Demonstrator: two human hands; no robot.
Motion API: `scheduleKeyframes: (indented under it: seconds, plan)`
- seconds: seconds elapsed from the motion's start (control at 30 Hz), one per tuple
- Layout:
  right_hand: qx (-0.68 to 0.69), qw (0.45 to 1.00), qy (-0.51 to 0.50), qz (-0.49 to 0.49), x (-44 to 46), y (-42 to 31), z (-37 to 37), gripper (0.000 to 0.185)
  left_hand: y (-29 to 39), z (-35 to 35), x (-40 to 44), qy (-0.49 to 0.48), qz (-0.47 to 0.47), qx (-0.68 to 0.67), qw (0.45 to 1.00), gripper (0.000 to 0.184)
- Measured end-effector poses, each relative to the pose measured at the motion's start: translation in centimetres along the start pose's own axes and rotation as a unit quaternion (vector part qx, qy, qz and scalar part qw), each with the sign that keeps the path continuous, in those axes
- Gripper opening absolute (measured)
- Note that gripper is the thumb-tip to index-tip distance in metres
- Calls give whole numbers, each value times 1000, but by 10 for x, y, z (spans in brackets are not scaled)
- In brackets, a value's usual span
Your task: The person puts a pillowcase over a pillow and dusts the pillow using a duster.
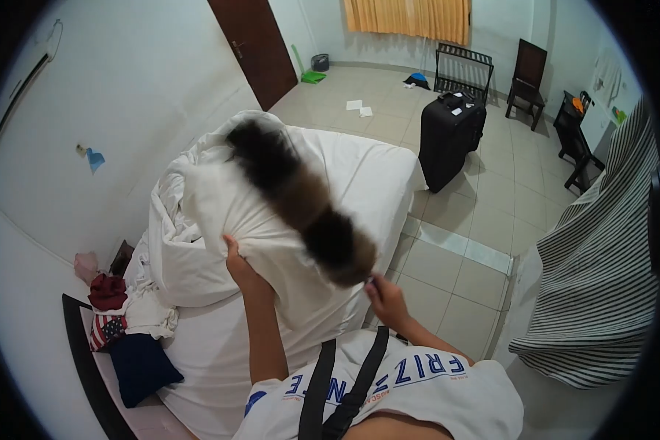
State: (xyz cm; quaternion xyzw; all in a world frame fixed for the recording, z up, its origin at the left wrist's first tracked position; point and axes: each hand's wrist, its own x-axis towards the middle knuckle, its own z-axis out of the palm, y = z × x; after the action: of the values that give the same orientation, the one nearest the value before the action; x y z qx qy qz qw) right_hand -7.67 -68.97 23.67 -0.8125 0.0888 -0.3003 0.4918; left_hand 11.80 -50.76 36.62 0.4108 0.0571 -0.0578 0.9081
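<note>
While your left hand grips the side of a white pillow, your right hand is closed around the handle end of a fluffy duster. Left: thumb on the near face of the cloth, other fingers mostly hidden, fabric creased into folds at your grip. Right: fingers curled in tight, little of the handle visible. Duster is banded black and brown, motion-blurred, slanting up and away to the left from your fist, in front of the pillow; can't tell if it touches. You've got the pillow tilted up over the bed, between your two hands and beyond. Bunched white bedding lies left of it, along the wall side. At the headboard: dark blue cushion, flag-patterned cloth, dark red cloth, white crumpled cloth, all close together. Past the far right corner of the bed, a black suitcase stands upright on the tiles. Striped curtain hangs to your right. Far end: brown door, orange curtain, dark chair, white papers on the floor.
</note>
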Motion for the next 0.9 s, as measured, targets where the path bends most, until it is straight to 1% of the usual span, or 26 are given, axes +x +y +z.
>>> scheduleKeyframes:
  seconds: [0.07,0.1,0.13,0.17,0.23,0.3,0.33,0.4,0.43,0.5,0.57,0.6,0.63,0.67,0.7,0.8,0.83,0.87,0.9]
  plan:
    - [-55,997,-37,-38,-9,21,21,28,-23,-39,13,-43,-7,-30,999,52]
    - [-81,995,-59,15,-15,41,31,30,-29,-51,12,62,6,16,998,46]
    - [-107,989,-81,66,-20,66,38,32,-36,-75,13,100,33,50,993,44]
    - [-134,979,-105,116,-25,95,46,34,-41,-106,14,110,27,21,993,45]
    - [-187,936,-149,257,-31,175,52,41,-35,-171,5,135,46,58,988,47]
    - [-216,938,-75,259,-26,194,41,42,-17,-189,-25,239,32,149,959,49]
    - [-230,938,-37,257,-15,200,40,43,-20,-212,-29,253,47,191,947,50]
    - [-175,960,-21,218,10,171,43,40,-39,-274,-34,286,71,279,914,53]
    - [-149,968,-11,200,21,146,43,39,-47,-292,-38,319,51,301,898,55]
    - [-87,985,-64,136,34,85,50,35,-66,-322,-44,379,6,339,861,58]
    - [-43,993,-96,-48,35,35,52,34,-79,-341,-49,395,-25,379,836,60]
    - [-71,976,-161,-129,35,28,53,34,-84,-349,-54,402,-40,399,823,61]
    - [-98,948,-222,-208,34,23,53,34,-88,-346,-67,307,60,352,882,68]
    - [-125,908,-279,-286,33,21,54,34,-89,-352,-71,291,46,396,870,69]
    - [-195,860,-289,-373,27,32,58,35,-92,-359,-75,274,31,437,856,71]
    - [-278,851,-323,-307,5,112,61,38,-96,-385,-86,224,-14,556,800,74]
    - [-286,890,-326,-138,1,143,60,38,-99,-394,-90,206,-30,593,778,75]
    - [-288,903,-318,35,-1,170,55,38,-104,-405,-92,244,-18,595,765,80]
    - [-294,913,-265,98,4,188,46,38,-114,-419,-88,269,-48,607,746,78]
